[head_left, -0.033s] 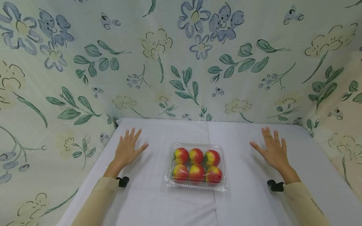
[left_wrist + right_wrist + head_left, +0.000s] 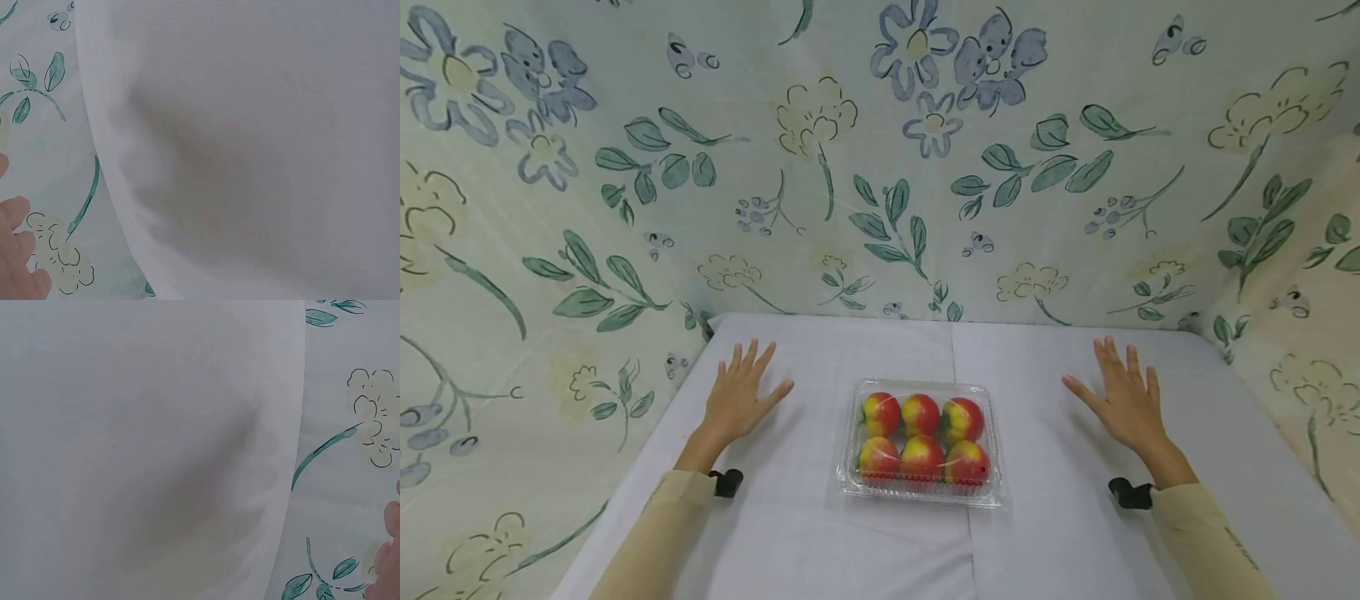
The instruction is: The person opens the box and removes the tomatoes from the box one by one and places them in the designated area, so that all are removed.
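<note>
A clear plastic clamshell box [image 2: 925,497] sits on the white tablecloth in the middle of the head view. Inside it, several red-and-yellow fruits [image 2: 921,414] that look like small apples or mangoes lie in two rows. My left hand [image 2: 739,402] hovers to the left of the box, fingers spread and holding nothing. On the other side, my right hand [image 2: 1127,406] is held the same way, also with nothing in it. Both hands are apart from the box. The wrist views catch only fingertips [image 2: 22,247] at their edges, with hand shadows on the cloth.
The white cloth [image 2: 820,550] covers the table, with a seam running front to back and light creases near the box. Floral fabric [image 2: 880,275] hangs behind the table and along both sides. Black wrist-camera mounts [image 2: 727,483] sit at both cuffs.
</note>
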A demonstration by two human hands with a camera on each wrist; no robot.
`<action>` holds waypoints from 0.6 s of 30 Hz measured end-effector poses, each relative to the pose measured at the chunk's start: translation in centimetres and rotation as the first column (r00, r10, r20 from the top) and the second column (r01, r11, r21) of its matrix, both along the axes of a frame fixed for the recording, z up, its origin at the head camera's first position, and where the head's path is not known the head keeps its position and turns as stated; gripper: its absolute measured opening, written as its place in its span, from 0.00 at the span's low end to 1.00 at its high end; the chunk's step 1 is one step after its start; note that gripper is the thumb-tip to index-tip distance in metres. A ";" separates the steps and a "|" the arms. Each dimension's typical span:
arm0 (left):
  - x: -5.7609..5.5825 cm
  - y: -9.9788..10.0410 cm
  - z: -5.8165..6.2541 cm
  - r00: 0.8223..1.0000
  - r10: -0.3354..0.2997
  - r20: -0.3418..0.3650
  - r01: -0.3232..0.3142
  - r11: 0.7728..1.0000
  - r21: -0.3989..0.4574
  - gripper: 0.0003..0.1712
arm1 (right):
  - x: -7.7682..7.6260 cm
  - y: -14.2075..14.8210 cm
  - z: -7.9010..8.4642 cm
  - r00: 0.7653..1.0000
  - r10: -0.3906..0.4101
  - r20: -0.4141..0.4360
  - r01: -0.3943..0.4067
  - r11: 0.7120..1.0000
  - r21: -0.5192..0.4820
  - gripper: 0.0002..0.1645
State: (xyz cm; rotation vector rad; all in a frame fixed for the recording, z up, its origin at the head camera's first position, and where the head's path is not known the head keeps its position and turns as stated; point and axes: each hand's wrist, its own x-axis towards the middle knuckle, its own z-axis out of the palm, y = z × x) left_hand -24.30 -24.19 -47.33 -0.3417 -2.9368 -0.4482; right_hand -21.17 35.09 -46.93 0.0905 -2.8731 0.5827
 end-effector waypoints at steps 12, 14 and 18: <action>0.1 0.2 0.2 1.000 0.000 0.022 0.000 1.000 0.012 0.50 | 0.0 0.2 -0.2 1.000 0.010 0.007 -0.010 1.000 -0.001 0.58; 0.1 0.2 0.1 1.000 0.000 0.024 -0.001 1.000 0.011 0.50 | 0.0 0.2 -0.1 1.000 0.012 0.003 -0.012 1.000 -0.004 0.58; 0.1 0.2 0.1 1.000 -0.003 0.024 0.003 1.000 0.018 0.49 | 0.1 0.2 -0.1 1.000 0.014 0.005 -0.014 1.000 -0.009 0.58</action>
